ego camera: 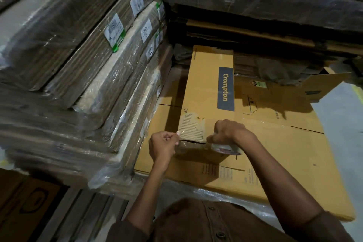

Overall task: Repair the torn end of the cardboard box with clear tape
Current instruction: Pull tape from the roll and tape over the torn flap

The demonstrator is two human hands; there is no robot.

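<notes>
A long tan cardboard box (208,84) with a blue "Crompton" label lies lengthwise away from me. Its near end is torn (191,127), with the top paper ripped off and bare corrugation showing. My left hand (164,144) pinches the free end of a strip of clear tape at the box's near left corner. My right hand (229,132) grips the clear tape roll (227,148) at the near right corner. The strip stretches between the two hands across the torn end.
The box rests on a large flattened tan carton (275,153) over plastic sheeting. Shrink-wrapped bundles of flat cardboard (88,65) rise in steps on the left. More stacked, wrapped cardboard (265,6) fills the back. Grey floor (341,120) shows at right.
</notes>
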